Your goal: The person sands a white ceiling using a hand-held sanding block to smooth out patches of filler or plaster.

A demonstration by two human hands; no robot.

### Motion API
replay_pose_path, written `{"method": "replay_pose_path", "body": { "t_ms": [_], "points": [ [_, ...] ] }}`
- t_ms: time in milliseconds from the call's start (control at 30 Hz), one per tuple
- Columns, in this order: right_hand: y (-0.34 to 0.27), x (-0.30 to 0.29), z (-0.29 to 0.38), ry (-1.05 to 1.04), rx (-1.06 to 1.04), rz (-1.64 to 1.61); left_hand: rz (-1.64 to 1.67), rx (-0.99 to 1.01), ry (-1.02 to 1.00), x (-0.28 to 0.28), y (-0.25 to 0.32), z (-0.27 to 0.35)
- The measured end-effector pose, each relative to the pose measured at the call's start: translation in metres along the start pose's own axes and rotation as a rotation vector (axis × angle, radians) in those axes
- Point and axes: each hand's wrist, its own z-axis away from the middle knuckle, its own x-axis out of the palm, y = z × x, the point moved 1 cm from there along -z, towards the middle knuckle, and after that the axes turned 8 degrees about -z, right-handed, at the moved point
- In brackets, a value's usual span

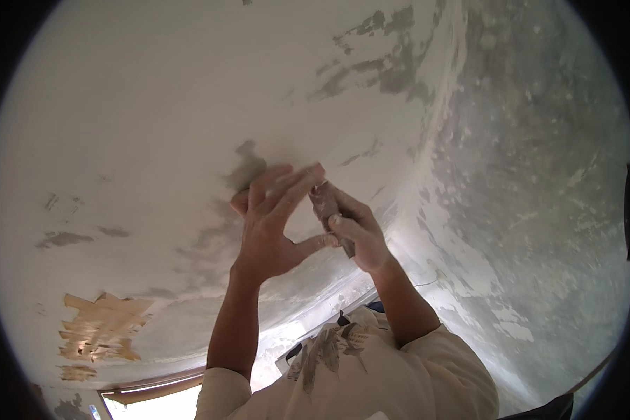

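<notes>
My right hand [362, 231] grips a dusty, brownish flat tool or block [324, 205], with the thumb across its near face. Which kind of tool it is cannot be told. To its left, my left hand [273, 220] is raised and slightly blurred, fingers apart and nothing seen in its grasp. Its fingertips lie close to the pale plastered surface [152, 115] and the tool's upper end, and its thumb tip is beside the tool's lower part. Contact with either is unclear. A dark grey patch [248, 168] shows on the plaster just beyond the left fingers.
A mottled grey wall [535, 136] meets the pale surface along a rough corner at the right. More bare grey patches [394, 68] lie farther up. At lower left are a ragged tan patch [102, 328] and a bright window opening [157, 403].
</notes>
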Motion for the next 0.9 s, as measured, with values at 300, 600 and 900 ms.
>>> {"method": "replay_pose_path", "body": {
  "t_ms": [300,600,900],
  "points": [
    [-0.008,-0.002,0.007,-0.088,0.168,0.174,0.149,0.011,-0.090,-0.004,-0.009,0.002],
    [0.002,-0.049,-0.007,0.203,-0.394,0.942,-0.190,-0.003,0.059,0.016,-0.001,0.013],
    [-0.009,-0.126,-0.013,0.710,-0.279,0.695,-0.520,0.155,0.358,0.052,-0.030,0.024]
  ]
}}
